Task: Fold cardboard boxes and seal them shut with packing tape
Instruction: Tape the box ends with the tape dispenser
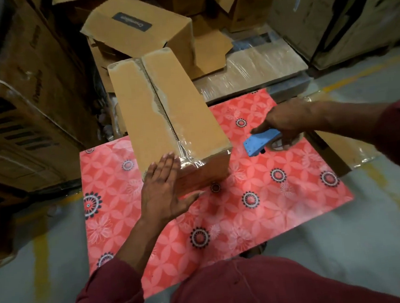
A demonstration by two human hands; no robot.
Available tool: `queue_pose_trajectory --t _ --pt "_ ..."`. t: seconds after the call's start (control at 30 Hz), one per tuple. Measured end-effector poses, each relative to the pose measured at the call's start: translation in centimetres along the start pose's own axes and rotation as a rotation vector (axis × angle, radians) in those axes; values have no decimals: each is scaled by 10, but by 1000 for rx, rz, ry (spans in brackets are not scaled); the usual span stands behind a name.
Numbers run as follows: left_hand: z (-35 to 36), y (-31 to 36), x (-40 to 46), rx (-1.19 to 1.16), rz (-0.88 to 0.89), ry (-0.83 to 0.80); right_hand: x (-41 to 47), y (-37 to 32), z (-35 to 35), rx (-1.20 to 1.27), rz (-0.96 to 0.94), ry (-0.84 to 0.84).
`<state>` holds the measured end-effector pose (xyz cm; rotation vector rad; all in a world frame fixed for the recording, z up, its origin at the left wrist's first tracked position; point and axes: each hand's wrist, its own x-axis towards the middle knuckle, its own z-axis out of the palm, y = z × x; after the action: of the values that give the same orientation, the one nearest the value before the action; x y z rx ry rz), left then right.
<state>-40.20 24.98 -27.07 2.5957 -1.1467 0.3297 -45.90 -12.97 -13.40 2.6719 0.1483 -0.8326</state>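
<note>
Far left of frame: stack of large brown shrink-wrapped cartons (pixel 21 106), dim, print unreadable.

Lower centre-left: my left hand (pixel 166 190) lies flat on the near end of the long tan cardboard box (pixel 166 110), fingers (pixel 168 161) straight and spread, thumb out along the lower edge. Holding nothing; I read it as pressing down the clear packing tape (pixel 190 160) where it wraps over the near edge, and pinning the box.

Box sits on the red floral-patterned tabletop (pixel 259 206), long axis running from centre frame to upper centre. Flaps closed, tape along the centre seam end to end. Top looks sealed; underside and far end are hidden.

Behind it, upper centre: open tan cardboard box with a dark label (pixel 135 26), lying tilted, flaps loose. More open boxes across the top edge are cut off.

Right of centre: my right hand (pixel 286 122) grips the blue plastic tape dispenser (pixel 261 143), fingers wrapped round the handle, index finger laid along the top. Dispenser is clear of the box, just beside its near right corner, over the tabletop. Looks like the strip is cut; can't see the blade or any trailing tape. The roll is mostly hidden under the hand.

Right edge: flat wrapped cardboard (pixel 254 69) and more cartons, partly out of frame.
</note>
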Motion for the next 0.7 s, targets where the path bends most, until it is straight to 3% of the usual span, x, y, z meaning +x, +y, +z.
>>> queue_pose_trajectory --t 0.3,0.43,0.57,0.7 --pt "-11 8 7 -1 -64 -82 30 -29 -17 -92 -151 32" --pt "-36 17 37 38 -60 -94 40 -39 26 -170 -184 -46" --pt "-52 30 96 26 -4 -219 68 -8 89 71 -230 -43" --pt "-31 62 158 96 307 -419 124 3 152 334 -341 -115"
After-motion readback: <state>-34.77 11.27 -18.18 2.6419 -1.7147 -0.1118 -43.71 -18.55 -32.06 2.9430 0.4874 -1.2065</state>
